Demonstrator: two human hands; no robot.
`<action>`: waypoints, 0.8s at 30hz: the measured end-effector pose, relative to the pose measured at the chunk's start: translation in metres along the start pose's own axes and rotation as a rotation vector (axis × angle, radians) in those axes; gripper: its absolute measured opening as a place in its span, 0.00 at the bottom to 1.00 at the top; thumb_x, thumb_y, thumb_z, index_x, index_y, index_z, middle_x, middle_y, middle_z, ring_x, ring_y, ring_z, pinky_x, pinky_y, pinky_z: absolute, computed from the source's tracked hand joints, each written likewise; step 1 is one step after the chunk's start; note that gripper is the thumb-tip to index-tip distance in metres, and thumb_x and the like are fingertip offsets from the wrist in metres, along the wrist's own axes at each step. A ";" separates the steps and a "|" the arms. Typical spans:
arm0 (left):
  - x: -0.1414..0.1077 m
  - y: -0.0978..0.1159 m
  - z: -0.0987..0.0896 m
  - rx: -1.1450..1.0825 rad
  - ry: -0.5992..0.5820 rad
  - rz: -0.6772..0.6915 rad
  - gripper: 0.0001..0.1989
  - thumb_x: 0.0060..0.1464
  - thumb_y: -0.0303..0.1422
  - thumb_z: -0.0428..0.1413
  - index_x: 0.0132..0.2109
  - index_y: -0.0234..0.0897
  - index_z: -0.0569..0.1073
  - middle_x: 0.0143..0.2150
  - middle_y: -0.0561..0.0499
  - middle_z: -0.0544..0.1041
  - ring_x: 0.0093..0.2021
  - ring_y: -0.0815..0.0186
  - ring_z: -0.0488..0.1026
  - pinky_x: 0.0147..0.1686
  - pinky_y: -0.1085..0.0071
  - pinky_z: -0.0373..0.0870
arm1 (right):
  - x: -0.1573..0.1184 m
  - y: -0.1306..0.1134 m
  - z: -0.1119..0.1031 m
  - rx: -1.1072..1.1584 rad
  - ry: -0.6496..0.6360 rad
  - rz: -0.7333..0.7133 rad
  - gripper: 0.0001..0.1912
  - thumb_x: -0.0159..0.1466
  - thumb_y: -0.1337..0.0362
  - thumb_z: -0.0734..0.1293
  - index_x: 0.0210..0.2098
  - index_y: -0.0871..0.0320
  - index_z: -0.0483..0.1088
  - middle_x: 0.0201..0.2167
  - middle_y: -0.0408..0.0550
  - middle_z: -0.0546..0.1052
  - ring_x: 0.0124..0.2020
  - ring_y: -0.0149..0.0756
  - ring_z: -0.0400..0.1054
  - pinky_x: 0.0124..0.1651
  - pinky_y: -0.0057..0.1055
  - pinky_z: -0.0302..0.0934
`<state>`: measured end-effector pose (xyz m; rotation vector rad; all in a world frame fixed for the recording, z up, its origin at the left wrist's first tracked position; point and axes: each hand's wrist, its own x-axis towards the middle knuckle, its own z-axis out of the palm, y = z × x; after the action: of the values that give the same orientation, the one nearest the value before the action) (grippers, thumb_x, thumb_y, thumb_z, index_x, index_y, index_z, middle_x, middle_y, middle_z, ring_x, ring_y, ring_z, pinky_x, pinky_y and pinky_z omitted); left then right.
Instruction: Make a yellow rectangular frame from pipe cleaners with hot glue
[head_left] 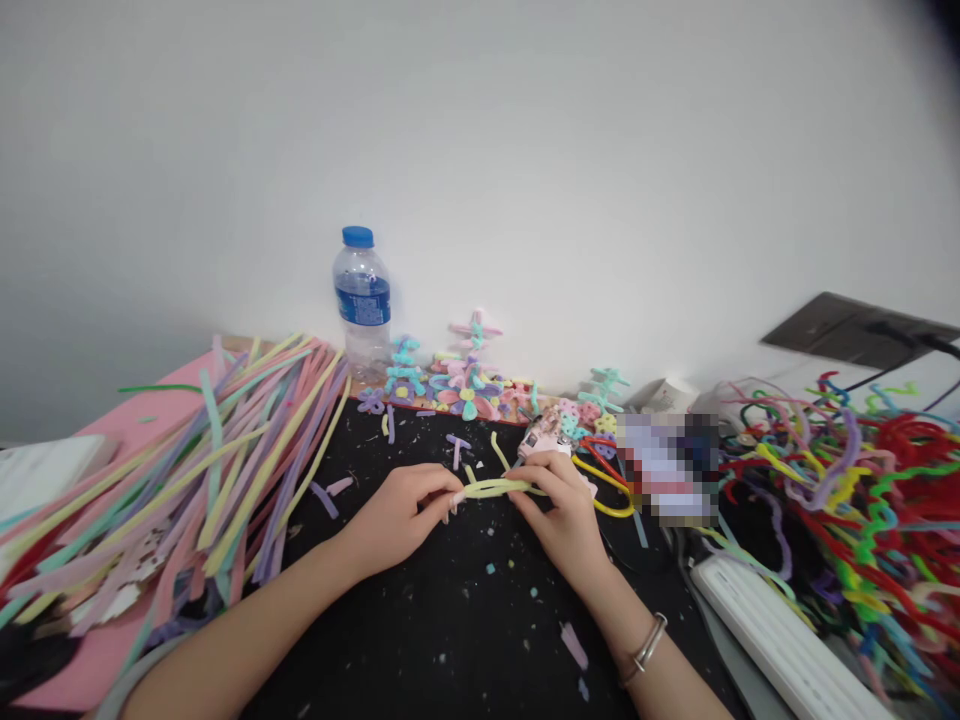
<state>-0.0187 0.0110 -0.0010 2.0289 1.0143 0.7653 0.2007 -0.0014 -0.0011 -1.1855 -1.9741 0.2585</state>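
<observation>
Pale yellow pipe cleaners stretch sideways between my two hands above the black mat. My left hand pinches their left end between thumb and fingertips. Toward the other end, my right hand grips them with bent fingers; a bracelet is on that wrist. Just beyond the hands lie short cut pieces of pipe cleaner in purple and yellow. A pink-white object sits right behind my right hand, partly covered by it.
Long pastel pipe cleaners pile up at left. A water bottle and pipe-cleaner flowers stand along the wall. Yellow-handled scissors lie right of my hand. Farther right are a white power strip and tangled bright pipe cleaners.
</observation>
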 end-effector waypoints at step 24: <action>-0.003 -0.004 -0.001 0.143 0.043 0.092 0.08 0.55 0.31 0.55 0.43 0.39 0.72 0.38 0.51 0.74 0.29 0.70 0.70 0.32 0.74 0.67 | 0.002 -0.004 -0.002 0.007 -0.041 0.005 0.07 0.58 0.72 0.67 0.31 0.54 0.73 0.32 0.48 0.73 0.37 0.39 0.66 0.40 0.37 0.61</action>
<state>-0.0224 0.0104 -0.0043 2.2029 1.0322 0.8072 0.1992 -0.0020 0.0031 -1.1895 -2.0049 0.2941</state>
